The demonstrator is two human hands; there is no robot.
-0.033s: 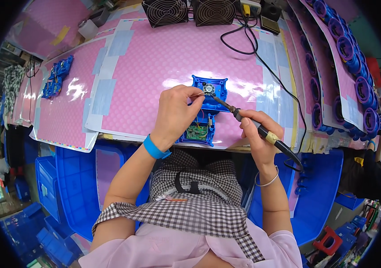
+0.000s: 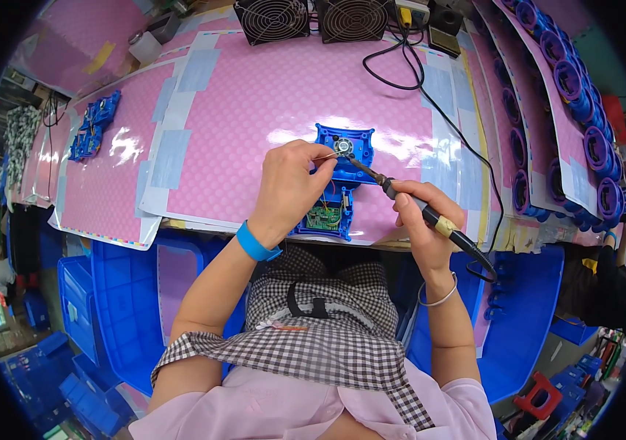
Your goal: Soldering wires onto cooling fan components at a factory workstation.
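A blue plastic housing (image 2: 361, 137) lies open on the table, with a small round speaker (image 2: 343, 147) set in its upper half. In the lower half sits a green circuit board (image 2: 322, 217). My left hand (image 2: 292, 180) is closed in a pinch on a thin wire (image 2: 332, 154) at the speaker's left edge. Gripped in my right hand (image 2: 430, 216) is a soldering iron (image 2: 419, 205). Its tip reaches the lower right rim of the speaker; whether it touches a terminal is too small to tell.
Two black fans (image 2: 274, 20) stand at the table's far edge beside a soldering iron stand (image 2: 445, 29). A black cord (image 2: 467, 143) runs down the right. More blue housings (image 2: 95, 125) lie at left; blue-purple round parts (image 2: 595, 147) line the right. Blue bins (image 2: 133, 308) flank my lap.
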